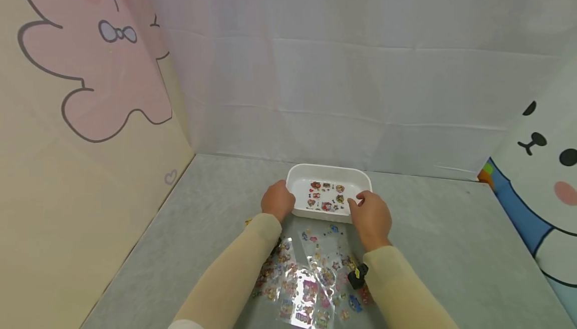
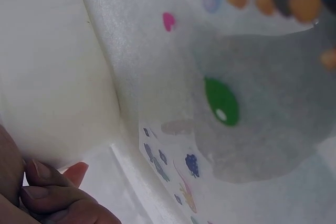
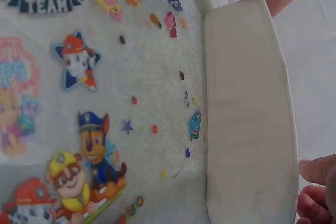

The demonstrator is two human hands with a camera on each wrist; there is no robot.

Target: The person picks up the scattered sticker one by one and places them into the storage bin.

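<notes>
A shallow white plastic tray point(image 1: 329, 170) stands near the back of the table. Within its outline shows a clear sheet of small cartoon stickers point(image 1: 326, 206). At the tray's left end, the left hand point(image 1: 278, 200) has curled fingers and seems to pinch the sheet's left edge; the left wrist view shows thumb and fingertips point(image 2: 37, 190) together beside the white wall. The right hand point(image 1: 371, 219) is over the right end, thumb and forefinger bent inward at the sheet's right edge. Being transparent, the sheet's edges are hard to make out.
More clear sticker sheets point(image 1: 311, 289) lie overlapping on the grey table point(image 1: 451, 249), between the forearms and in front of the tray. A pale curtain point(image 1: 338, 78) hangs behind. Printed cartoon panels stand left and right.
</notes>
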